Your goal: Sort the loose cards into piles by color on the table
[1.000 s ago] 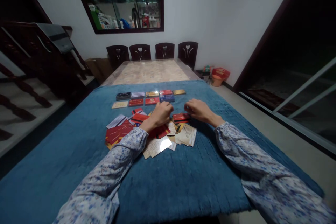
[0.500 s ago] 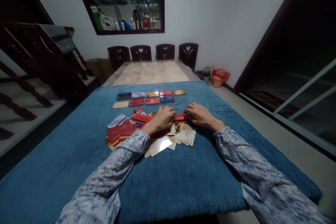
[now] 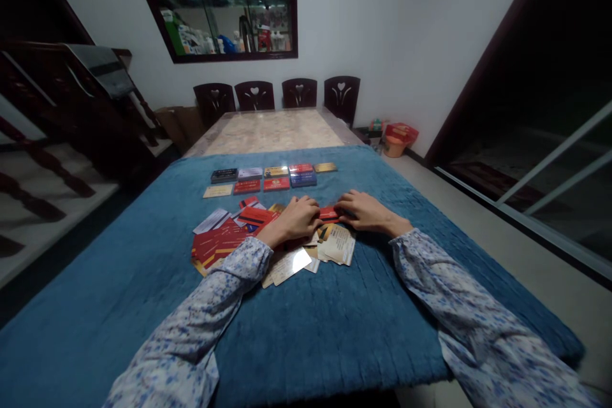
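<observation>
Between my two hands lies a red card (image 3: 329,215) with a dark stripe, perhaps more than one card stacked. My left hand (image 3: 299,220) grips its left end with bent fingers, and my right hand (image 3: 358,209) closes on its right end. Under and beside my left hand spreads a loose heap of cards: dark red cards (image 3: 217,243), a red striped card (image 3: 255,215) and white cards (image 3: 291,266). Cream cards (image 3: 338,243) fan out just below the red card. My left hand and forearm hide part of the heap.
Beyond the heap stand two rows of sorted card stacks, among them a black stack (image 3: 224,175), a blue stack (image 3: 303,179) and a gold card stack (image 3: 326,167). A blue cloth (image 3: 335,325) covers the near table. Dark chairs (image 3: 299,93) line the far end.
Both hands stay at the red card, their fingers shifting slightly around its ends. The whole view has moved a little; the heap and the stacks look the same.
</observation>
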`<state>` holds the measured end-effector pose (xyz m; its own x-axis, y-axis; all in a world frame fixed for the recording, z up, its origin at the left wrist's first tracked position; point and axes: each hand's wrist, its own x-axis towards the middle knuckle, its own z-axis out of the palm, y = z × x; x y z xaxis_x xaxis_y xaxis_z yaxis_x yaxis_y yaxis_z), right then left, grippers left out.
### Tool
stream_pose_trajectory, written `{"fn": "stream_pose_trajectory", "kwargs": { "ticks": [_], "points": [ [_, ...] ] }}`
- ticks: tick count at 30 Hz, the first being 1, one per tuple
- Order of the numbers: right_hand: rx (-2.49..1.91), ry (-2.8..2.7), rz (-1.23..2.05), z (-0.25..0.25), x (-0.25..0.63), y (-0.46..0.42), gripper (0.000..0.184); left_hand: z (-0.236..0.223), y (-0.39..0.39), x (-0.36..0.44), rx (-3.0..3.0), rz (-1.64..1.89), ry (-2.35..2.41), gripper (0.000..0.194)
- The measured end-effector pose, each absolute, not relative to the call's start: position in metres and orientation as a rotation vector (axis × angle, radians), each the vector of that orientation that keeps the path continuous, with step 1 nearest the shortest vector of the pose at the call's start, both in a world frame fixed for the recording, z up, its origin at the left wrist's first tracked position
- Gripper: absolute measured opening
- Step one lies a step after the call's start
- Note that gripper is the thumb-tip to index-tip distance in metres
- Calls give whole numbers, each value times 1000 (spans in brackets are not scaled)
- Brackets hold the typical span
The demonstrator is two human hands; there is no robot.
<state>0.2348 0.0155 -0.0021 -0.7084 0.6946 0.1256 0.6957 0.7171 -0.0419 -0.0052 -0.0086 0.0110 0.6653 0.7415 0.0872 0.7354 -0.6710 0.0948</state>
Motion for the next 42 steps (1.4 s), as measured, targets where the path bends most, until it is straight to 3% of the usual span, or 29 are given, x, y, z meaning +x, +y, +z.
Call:
{"fn": "stream_pose_trajectory", "kwargs": {
  "ticks": [25,35,42],
  "points": [
    [-970,-2627,215,-1,244,23,30,7,5,-14,2750,412,1181,25],
    [-1015,-2448,115,-18,242,35,28,0,22,-19,2705,677,1186,23],
    [-1149,-2407,5,-21,233,37,32,2,28,-17,2661,681,1250,27]
  ]
}}
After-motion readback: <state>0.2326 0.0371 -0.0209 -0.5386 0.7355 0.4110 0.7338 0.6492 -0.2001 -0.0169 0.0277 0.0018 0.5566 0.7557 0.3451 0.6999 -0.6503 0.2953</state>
